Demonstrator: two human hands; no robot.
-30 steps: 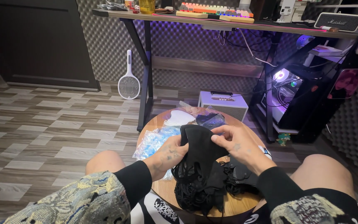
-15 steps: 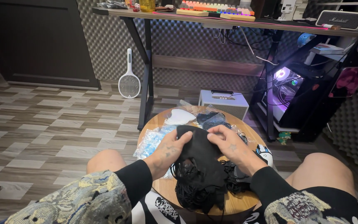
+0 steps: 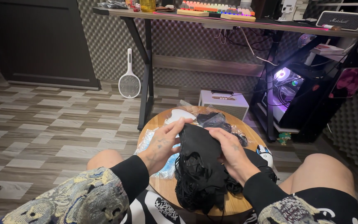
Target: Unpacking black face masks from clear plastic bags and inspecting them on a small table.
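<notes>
Item: stack of black face masks (image 3: 199, 145), over worktop (image 3: 168, 188) centre. I see left hand (image 3: 162, 145) and right hand (image 3: 231, 151) both pinching its top edge, loops dangling toward near edge. Clear plastic bags (image 3: 154, 141) at left edge; bagged dark items, prob. more masks (image 3: 214, 120), far edge.

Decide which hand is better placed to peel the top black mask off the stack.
Left, probably. The left hand has its fingertips curled over the top edge of the black masks, while the right hand lies flat along their side.
</notes>
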